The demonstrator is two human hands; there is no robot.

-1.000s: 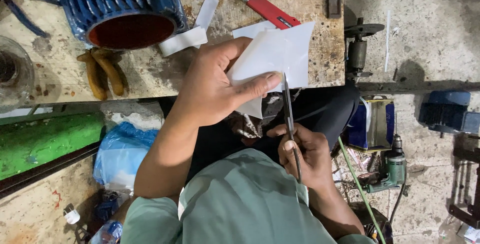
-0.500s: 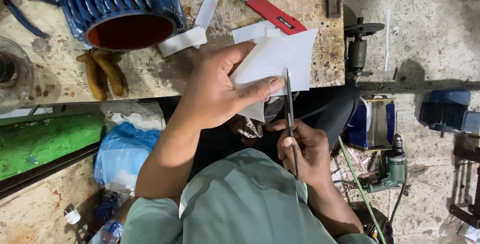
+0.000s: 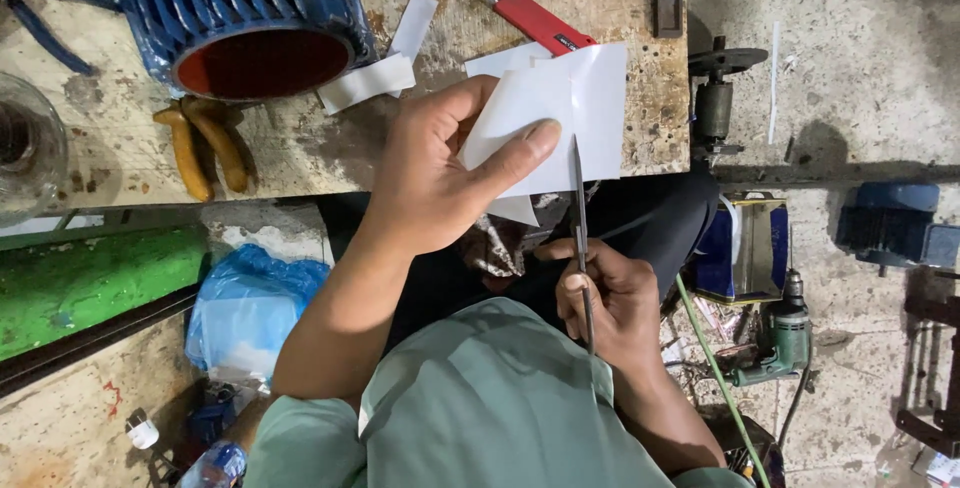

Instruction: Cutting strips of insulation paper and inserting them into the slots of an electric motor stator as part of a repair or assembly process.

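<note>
My left hand pinches a white sheet of paper between thumb and fingers, holding it over the front edge of a worn wooden workbench. My right hand grips a pair of long thin scissors by the handles, blades pointing up along the sheet's lower right side. A cut piece of white paper hangs below the left hand.
On the bench lie a blue finned motor housing, white paper strips, a red utility knife and yellow-handled pliers. A blue plastic bag sits on the floor at left. A green power drill and a bench vise are at right.
The sheet has shifted slightly to the right in my left hand. The scissors have stayed along its edge, with my right hand barely moving.
</note>
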